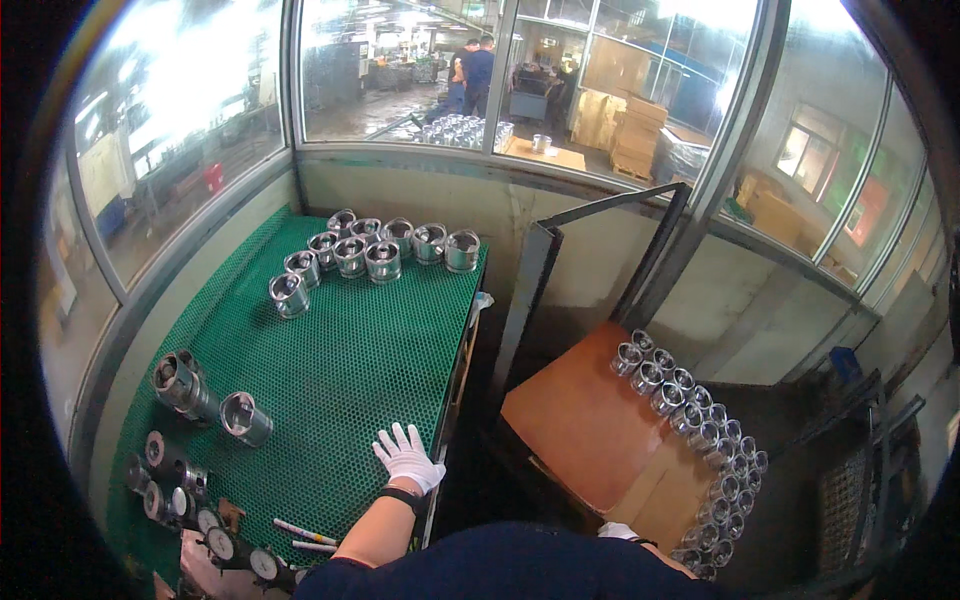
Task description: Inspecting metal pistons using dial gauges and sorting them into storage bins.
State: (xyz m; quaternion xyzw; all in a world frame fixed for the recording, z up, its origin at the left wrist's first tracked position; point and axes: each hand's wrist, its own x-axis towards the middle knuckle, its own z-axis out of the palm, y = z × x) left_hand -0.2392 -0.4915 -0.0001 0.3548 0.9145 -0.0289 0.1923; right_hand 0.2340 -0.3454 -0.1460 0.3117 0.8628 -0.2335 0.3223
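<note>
My left hand (408, 458), in a white glove with a dark band at the wrist, lies flat with fingers spread on the green honeycomb mat (340, 360), close to the bench's right edge. It holds nothing. A single silver piston (246, 419) stands on the mat to its left. Only a bit of my right hand (620, 531), also in a white glove, shows beside the lower edge of the brown board; its fingers are hidden. Two white pens (305, 530) lie left of my left forearm.
Several pistons (383, 262) stand at the mat's far end, and a stack (182, 385) is at its left. Dial gauges (220, 543) lie lower left. At right, a brown board (580, 400) bears rows of pistons (686, 417). A dark metal frame (535, 290) rises between the tables.
</note>
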